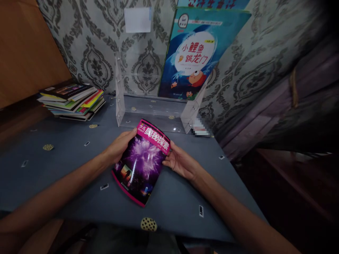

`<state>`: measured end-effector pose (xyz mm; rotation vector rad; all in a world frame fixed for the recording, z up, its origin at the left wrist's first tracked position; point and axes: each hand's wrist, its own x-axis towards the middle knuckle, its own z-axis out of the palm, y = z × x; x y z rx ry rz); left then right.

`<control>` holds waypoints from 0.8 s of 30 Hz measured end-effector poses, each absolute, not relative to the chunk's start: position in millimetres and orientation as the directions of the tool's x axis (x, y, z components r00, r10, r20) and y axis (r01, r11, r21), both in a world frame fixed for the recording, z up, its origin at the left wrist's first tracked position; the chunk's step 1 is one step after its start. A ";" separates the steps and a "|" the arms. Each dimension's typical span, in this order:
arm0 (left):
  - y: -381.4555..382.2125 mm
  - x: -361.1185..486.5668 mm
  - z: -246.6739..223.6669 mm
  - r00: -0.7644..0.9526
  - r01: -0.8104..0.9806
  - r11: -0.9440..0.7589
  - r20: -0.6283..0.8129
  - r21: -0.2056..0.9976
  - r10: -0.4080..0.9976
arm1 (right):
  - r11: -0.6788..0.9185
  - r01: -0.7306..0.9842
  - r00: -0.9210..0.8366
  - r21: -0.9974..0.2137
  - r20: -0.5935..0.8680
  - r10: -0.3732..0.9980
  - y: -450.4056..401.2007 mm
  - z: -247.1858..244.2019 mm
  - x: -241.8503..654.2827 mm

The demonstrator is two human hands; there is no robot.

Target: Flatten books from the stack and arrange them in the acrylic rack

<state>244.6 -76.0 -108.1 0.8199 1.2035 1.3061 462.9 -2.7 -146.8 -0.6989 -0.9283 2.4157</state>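
A glossy paperback book (144,158) with a purple firework on its cover and a pink title band is held in both hands above the table. My left hand (123,144) grips its upper left edge, with the thumb near the corner. On the opposite side, my right hand (181,160) is closed on the upper right edge, fingers partly under the cover. The book is tilted and bowed slightly. Just beyond it stands a clear acrylic book stand (156,118). A blue picture book (192,53) with an orange fish leans upright in the stand's right part.
A stack of books (75,100) lies at the back left of the cloth-covered table (71,176). Patterned wallpaper rises behind, with a white card (137,20) on it. A curtain (280,88) hangs at the right. Beside the stand is a blurred patch.
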 end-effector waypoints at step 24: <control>-98.4 240.1 -105.7 0.108 0.390 -0.395 0.385 0.832 0.917 | 0.520 -0.053 -0.453 -0.852 0.485 0.748 -33.9 -108.8 497.7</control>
